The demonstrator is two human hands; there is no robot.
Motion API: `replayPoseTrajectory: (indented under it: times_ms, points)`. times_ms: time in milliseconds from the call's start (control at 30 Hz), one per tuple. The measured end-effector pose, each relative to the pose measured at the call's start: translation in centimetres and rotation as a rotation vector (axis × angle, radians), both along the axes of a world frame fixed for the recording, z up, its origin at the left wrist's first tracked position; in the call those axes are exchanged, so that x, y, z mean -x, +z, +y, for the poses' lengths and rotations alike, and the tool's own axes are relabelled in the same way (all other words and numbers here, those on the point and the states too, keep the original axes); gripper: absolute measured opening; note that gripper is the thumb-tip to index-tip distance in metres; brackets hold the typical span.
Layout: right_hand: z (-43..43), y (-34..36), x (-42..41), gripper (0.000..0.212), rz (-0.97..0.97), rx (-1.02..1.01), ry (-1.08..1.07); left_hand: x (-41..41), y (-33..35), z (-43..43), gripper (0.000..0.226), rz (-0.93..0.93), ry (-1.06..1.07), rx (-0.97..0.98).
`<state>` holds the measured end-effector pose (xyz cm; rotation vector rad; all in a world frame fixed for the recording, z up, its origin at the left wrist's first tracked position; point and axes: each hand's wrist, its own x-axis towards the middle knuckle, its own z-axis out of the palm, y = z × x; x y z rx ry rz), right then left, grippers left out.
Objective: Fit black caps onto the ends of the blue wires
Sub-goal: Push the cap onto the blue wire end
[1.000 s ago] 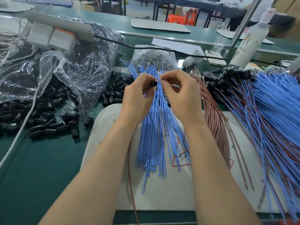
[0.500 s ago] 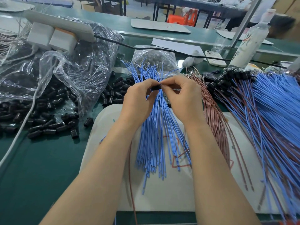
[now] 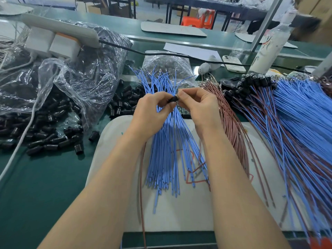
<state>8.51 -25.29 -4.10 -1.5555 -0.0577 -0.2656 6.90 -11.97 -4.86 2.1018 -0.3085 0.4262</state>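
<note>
Cap [image 3: 172,100] pinched in left hand [image 3: 152,112]; right hand [image 3: 195,105] pinches wire end [image 3: 177,96]. Keep both aligned and push straight.

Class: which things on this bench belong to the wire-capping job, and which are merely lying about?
Job: black cap pinched between left hand and right hand; blue wires; loose black caps.
Lying about: phone, white bottle, power strip.

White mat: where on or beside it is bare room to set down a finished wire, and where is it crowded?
Free: the white mat, its near strip below the loose blue wires; the green table left of it, nearer than the black caps. Crowded: its right side, under capped wires.
</note>
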Motion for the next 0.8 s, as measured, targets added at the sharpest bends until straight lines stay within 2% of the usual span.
replayPoseTrajectory:
  times_ms: [233,333,433,500,600,700,800]
  points:
    - [0.4,-0.4,-0.1,0.014,-0.018,0.133,-0.054,-0.3,-0.3,-0.2,0.010,0.068,0.027,-0.030]
    - [-0.4,-0.5,-0.5,0.012,-0.004,0.131,-0.174,-0.5,-0.5,-0.2,0.009,0.079,0.071,-0.041]
    - [-1.8,-0.9,-0.7,0.010,0.004,0.464,-0.355,-0.7,-0.7,0.0,0.011,0.080,0.099,-0.019]
    - [-2.2,-1.2,-0.7,0.012,0.045,0.619,-0.354,-0.9,-0.9,0.0,0.011,0.071,0.119,-0.024]
    - [-2.3,-1.1,-0.6,0.020,0.068,0.698,-0.328,-1.0,-1.1,0.0,0.011,0.067,0.125,0.000]
    - [-3.2,-0.9,-0.6,0.030,0.077,0.764,-0.455,-1.1,-1.2,0.0,0.012,0.079,0.128,0.014]
    - [-4.1,-1.0,-0.7,0.036,0.298,0.917,-0.462,-1.0,-1.3,0.0,0.012,0.090,0.125,0.007]
